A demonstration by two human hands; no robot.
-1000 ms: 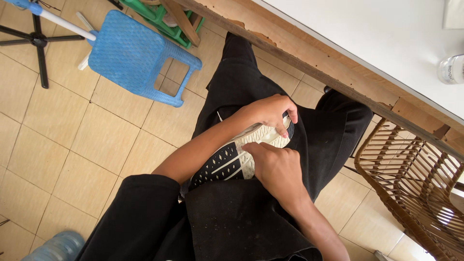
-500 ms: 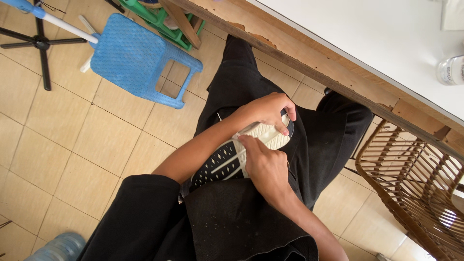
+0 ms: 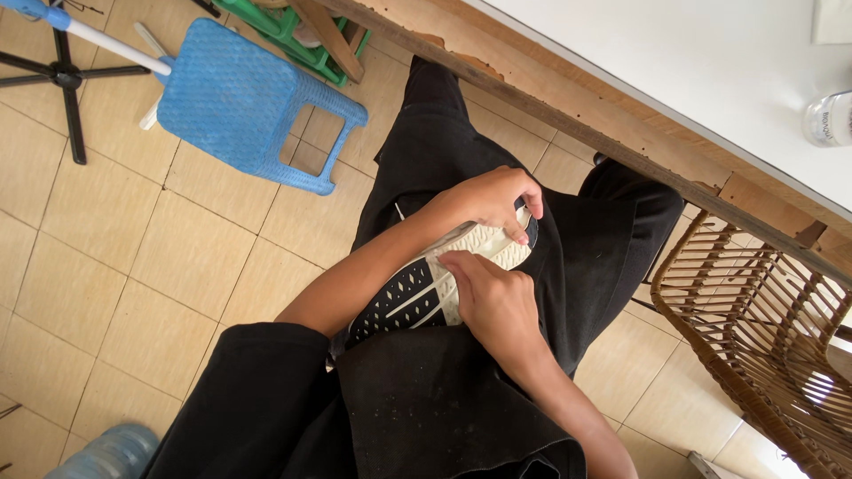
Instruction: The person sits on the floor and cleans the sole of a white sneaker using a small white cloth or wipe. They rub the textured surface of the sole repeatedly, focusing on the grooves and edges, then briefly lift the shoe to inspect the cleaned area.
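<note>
Black cloth covers the person's lap, and on it lies a shoe turned sole up, its tread black with pale bars at the near end and cream-white toward the toe. The left hand is curled over the toe end, fingers bent down onto the pale sole and closed around the front of the shoe. The right hand lies on the middle of the sole, fingers bent and closed, the fingertips pressed onto the line where black tread meets white; whether it pinches anything small there cannot be told. Both forearms cross the lap, the left one running along the shoe's side.

Beige floor tiles show to the left. A blue plastic stool stands on them, well apart from the shoe, with a white pole lying across its corner and a black stand beside it. A green crate sits beyond the stool. Along the upper right runs a table with a white top and a worn wooden edge, a clear jar standing on it. A wicker chair stands just beside the person's right knee. A pale blue bottle shows at the bottom left corner.
</note>
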